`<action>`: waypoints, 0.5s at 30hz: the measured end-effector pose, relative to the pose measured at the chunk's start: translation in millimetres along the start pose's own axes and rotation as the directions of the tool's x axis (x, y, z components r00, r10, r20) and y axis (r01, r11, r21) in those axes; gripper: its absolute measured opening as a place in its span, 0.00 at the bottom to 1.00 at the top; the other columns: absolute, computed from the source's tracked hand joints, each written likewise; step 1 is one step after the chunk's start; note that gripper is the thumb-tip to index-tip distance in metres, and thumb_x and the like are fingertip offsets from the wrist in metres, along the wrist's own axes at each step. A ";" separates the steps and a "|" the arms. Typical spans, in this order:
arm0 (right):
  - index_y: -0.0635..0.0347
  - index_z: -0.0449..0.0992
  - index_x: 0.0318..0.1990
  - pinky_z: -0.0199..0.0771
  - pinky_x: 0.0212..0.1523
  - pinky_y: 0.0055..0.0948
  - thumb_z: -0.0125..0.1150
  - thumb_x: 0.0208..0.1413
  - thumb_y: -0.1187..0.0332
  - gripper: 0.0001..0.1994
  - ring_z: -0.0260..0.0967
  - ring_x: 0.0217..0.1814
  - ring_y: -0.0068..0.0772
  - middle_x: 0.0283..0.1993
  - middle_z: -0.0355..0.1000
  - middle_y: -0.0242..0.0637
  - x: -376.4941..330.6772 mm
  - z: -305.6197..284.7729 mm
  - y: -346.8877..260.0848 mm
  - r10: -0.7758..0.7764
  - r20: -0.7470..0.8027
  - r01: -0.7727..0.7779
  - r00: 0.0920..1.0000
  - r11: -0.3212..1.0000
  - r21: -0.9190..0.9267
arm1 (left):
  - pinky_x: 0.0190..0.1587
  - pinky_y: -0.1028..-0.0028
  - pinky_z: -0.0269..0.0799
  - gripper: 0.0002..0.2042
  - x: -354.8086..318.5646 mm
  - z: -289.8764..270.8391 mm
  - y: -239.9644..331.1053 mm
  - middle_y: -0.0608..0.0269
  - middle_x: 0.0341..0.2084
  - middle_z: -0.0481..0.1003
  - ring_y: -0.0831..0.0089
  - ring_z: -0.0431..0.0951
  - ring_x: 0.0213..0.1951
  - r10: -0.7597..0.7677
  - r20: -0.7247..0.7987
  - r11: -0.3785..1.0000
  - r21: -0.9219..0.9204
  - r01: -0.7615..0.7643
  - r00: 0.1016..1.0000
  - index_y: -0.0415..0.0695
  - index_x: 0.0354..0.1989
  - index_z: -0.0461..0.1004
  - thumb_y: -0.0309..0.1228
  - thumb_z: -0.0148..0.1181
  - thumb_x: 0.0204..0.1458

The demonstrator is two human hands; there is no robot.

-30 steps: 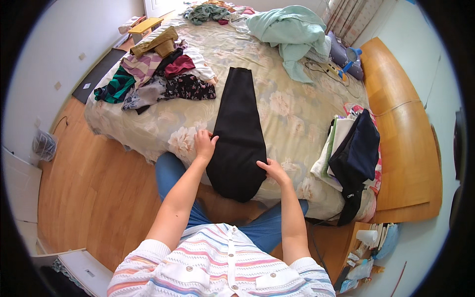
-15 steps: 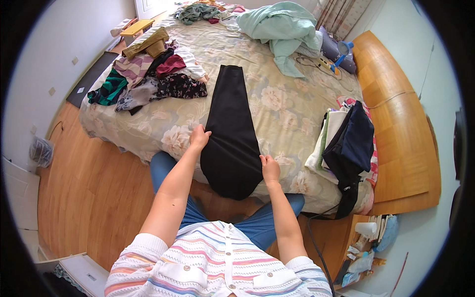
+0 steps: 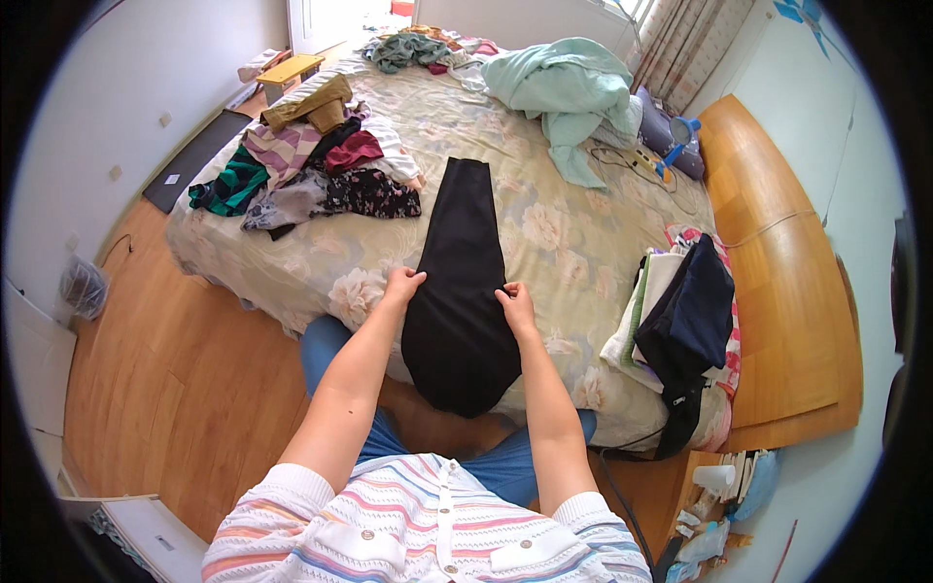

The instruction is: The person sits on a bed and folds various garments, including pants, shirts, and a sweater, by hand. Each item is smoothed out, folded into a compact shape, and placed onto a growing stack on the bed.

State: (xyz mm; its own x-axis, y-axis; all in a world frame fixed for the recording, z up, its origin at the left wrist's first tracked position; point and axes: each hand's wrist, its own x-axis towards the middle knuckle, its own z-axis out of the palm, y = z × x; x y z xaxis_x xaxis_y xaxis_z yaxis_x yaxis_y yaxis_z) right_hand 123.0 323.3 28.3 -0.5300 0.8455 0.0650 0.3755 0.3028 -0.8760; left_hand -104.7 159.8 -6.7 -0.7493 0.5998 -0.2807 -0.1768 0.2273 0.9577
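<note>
Long black folded fabric garment (image 3: 460,291) lying lengthwise at frame centre on bed with floral cream bedspread (image 3: 573,233), lower end hanging over near edge. Left hand (image 3: 401,286) on garment's left edge, fingers curled, pinching fabric. Right hand (image 3: 515,303) on right edge, fingers bent, gripping fabric likewise. Heap of mixed coloured clothes (image 3: 311,175) upper left of frame, well apart. Crumpled pale green blanket (image 3: 564,92) at upper centre. Stack of folded clothes with dark navy piece on top (image 3: 685,316) at right, near right hand.

Head-worn fisheye looks steeply down over the bed (image 3: 583,243).
</note>
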 end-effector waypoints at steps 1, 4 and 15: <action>0.65 0.73 0.46 0.73 0.48 0.34 0.69 0.52 0.62 0.19 0.73 0.46 0.36 0.44 0.76 0.42 7.4 -3.8 9.1 0.082 0.039 -0.085 0.996 0.993 0.085 | 0.35 0.73 0.71 0.10 0.2 5.9 1.4 0.64 0.27 0.77 0.76 0.74 0.30 0.033 0.004 0.999 0.027 -0.033 0.999 0.38 0.33 0.76 0.32 0.66 0.51; 0.66 0.73 0.51 0.72 0.50 0.34 0.68 0.53 0.58 0.24 0.73 0.48 0.35 0.47 0.75 0.42 13.4 -19.9 22.4 0.297 0.246 -0.354 0.923 0.905 0.238 | 0.34 0.73 0.70 0.10 0.6 15.8 -2.3 0.67 0.26 0.76 0.76 0.74 0.29 0.010 0.071 0.998 0.061 -0.014 0.997 0.37 0.30 0.75 0.32 0.65 0.52; 0.62 0.72 0.54 0.77 0.50 0.31 0.64 0.57 0.56 0.23 0.75 0.50 0.35 0.49 0.76 0.39 1.2 -34.8 -33.2 0.394 0.612 -0.688 0.685 0.626 0.367 | 0.41 0.71 0.73 0.15 -20.5 14.7 13.8 0.61 0.35 0.80 0.71 0.79 0.36 -0.036 0.098 0.989 -0.138 0.050 0.995 0.39 0.41 0.79 0.39 0.61 0.56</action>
State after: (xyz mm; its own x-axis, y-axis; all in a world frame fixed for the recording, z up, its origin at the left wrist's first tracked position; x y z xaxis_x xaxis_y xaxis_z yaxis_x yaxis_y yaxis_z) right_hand 136.4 329.6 74.1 -0.6811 0.4294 -0.5931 0.3203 -0.5536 -0.7687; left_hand -82.4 161.9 11.4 -0.6763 0.6635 -0.3202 -0.3002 0.1487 0.9422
